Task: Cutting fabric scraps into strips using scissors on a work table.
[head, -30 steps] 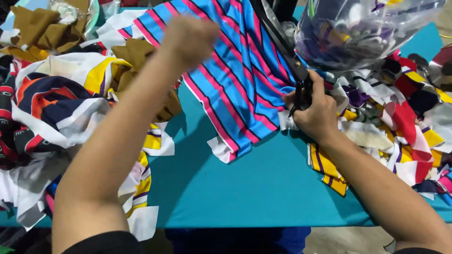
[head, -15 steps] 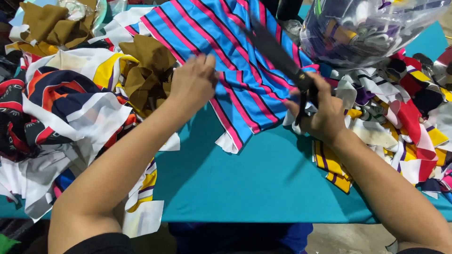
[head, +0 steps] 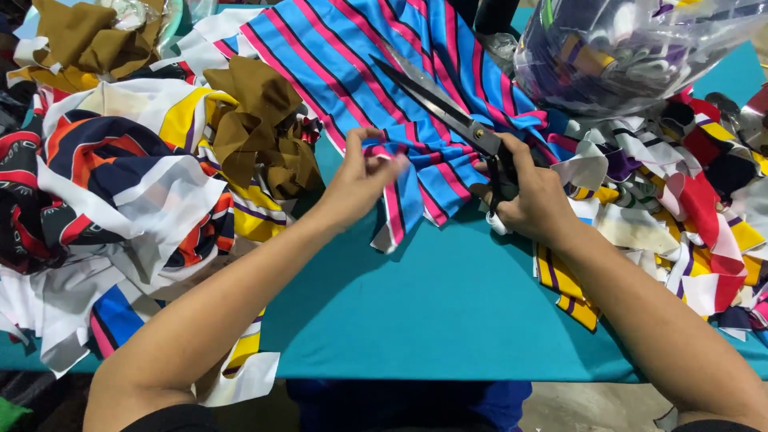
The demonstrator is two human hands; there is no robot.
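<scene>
On teal table [head: 448,320], blue-pink striped cloth [head: 376,56], left hand [head: 360,180] pinching its edge, right hand [head: 536,196] gripping black scissors [head: 448,108]

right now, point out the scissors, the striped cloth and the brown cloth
scissors [head: 448,108], head view, on the dark blades near the pivot
striped cloth [head: 352,56], head view, on its flat blue and pink middle
brown cloth [head: 260,128], head view, on the crumpled top fold

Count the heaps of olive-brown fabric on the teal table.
2. One olive-brown fabric heap lies just left of the left hand; the other olive-brown heap sits at the far-left corner. More may be buried under the patterned scraps.
</scene>
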